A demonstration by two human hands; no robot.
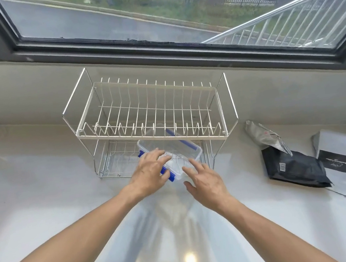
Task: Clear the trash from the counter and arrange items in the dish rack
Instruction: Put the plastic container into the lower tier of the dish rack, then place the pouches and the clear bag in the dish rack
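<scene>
a clear plastic container (pixel 178 154) with blue clips sits half inside the lower tier of a two-tier wire dish rack (pixel 150 120), its near corner jutting out past the rack's front onto the white counter (pixel 44 204). the container lies at an angle to the rack, one blue clip along its far right edge, another at its near left edge.

the left hand (pixel 151 173) rests on the container's near left side, fingers spread across the rim beside the blue clip, not closed around it. the right hand (pixel 206 181) is loose and spread at the near right corner, fingertips at or just touching the clear wall; whether they press on it cannot be told. both forearms reach in bare from the bottom of the frame.

the rack's upper tier, white-coated with upright prongs, holds nothing. to the right of the rack, well apart from the hands, a crumpled silver pouch (pixel 266 137) lies on the counter, touching a black packet (pixel 295 169), with a grey and black bag (pixel 338 156) just beside that. behind the rack runs a dark-framed window (pixel 156 48) looking out on a wet road.
</scene>
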